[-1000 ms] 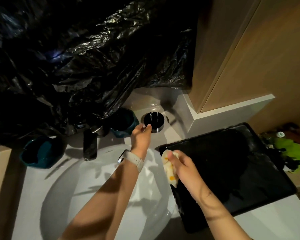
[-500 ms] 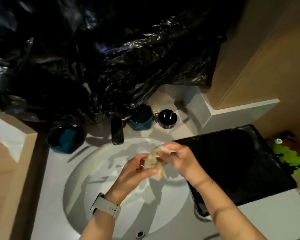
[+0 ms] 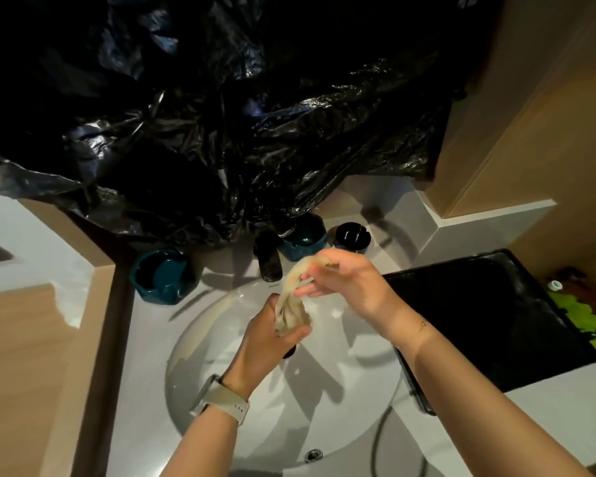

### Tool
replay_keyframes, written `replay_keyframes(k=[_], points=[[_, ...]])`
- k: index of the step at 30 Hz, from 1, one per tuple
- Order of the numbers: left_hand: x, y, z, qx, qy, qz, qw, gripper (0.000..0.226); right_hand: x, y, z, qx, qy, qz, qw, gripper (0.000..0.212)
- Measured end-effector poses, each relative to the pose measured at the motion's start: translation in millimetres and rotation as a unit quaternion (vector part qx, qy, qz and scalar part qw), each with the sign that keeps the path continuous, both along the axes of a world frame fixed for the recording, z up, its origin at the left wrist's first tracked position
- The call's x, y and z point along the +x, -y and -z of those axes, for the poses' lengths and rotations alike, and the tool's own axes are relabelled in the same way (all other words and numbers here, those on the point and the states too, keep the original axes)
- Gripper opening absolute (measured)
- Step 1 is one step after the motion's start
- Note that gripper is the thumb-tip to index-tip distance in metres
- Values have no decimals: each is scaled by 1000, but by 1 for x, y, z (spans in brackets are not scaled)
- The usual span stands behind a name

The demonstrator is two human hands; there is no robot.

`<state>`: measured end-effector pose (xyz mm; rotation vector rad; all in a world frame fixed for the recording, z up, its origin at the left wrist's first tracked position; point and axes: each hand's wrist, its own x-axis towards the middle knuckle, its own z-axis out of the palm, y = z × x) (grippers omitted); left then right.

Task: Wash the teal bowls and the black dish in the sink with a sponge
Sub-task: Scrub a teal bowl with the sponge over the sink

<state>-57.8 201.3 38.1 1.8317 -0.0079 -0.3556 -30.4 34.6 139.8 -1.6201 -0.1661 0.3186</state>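
Observation:
Over the white sink basin [image 3: 221, 342] both hands hold a pale, limp sponge cloth [image 3: 295, 301]. My right hand [image 3: 344, 280] pinches its upper end, and my left hand [image 3: 272, 339] grips its lower end. One teal bowl [image 3: 162, 275] stands on the counter left of the black faucet [image 3: 267, 258]. A second teal bowl [image 3: 305, 237] sits behind the faucet, partly under the plastic. The small black dish [image 3: 353, 235] stands just right of it, apart from both hands.
A large black tray [image 3: 489, 318] lies on the counter right of the basin, overhanging its rim. Crumpled black plastic sheeting [image 3: 221, 132] covers the wall behind. Wooden cabinet panels [image 3: 530, 115] rise at the right. Green items [image 3: 578, 315] lie beyond the tray.
My left hand left the black dish and came back over the basin. Both hands now hold the sponge cloth and have stretched it out lengthwise. The camera tilted and pulled back.

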Motion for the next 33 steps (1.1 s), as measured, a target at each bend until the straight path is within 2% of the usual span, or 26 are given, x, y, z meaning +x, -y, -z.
replay_keyframes(k=[3,5,7,9,10,12,13,14,16,18,20,21,22,24,25,27,28,30,33], points=[[3,-6,-4,-1,-6,-29,1000,16,1,9,-13,43,-4,58,997,27],[6,-14,-8,-4,-19,-35,999,16,0,23,-13,79,-42,111,990,28],[5,-21,-14,-121,-24,-39,992,30,-5,42,0,102,-95,160,977,24],[4,-28,-23,-278,-37,-47,959,49,-14,62,23,37,-161,165,972,17],[4,-28,-29,-326,-45,-48,943,47,-21,69,38,-39,-188,133,972,17],[4,-23,-40,-355,-76,-57,930,28,-37,73,60,-230,-197,33,952,19],[4,-19,-44,-348,-90,-60,931,24,-44,70,69,-288,-178,0,941,32],[4,-14,-46,-343,-97,-51,933,22,-50,63,74,-291,-156,-9,944,54],[4,-6,-47,-347,-100,-17,932,26,-58,37,75,-192,-100,6,976,96],[1,0,-45,-370,-110,-9,922,30,-57,4,75,-102,-69,1,992,111],[-1,5,-45,-374,-103,-14,922,30,-53,-24,80,-40,-65,15,997,99],[-2,6,-45,-366,-88,-14,926,29,-50,-32,85,-38,-63,42,996,81],[-3,4,-44,-357,-71,-12,931,28,-44,-36,89,-59,-50,65,995,56],[-2,-8,-44,-304,-36,-28,952,24,-34,-33,93,-161,-18,71,984,11],[0,-20,-42,-235,-12,-41,971,23,-29,-28,93,-228,8,56,972,4],[1,-45,-40,-84,-2,31,996,31,-20,-20,88,-348,89,0,933,8],[0,-57,-39,-50,-36,100,993,41,-16,-18,84,-394,140,-38,908,6],[0,-73,-38,-72,-156,196,965,58,-12,-19,71,-453,231,-123,852,8],[5,-74,-30,-162,-252,218,929,66,-9,-26,56,-487,328,-230,777,16]])
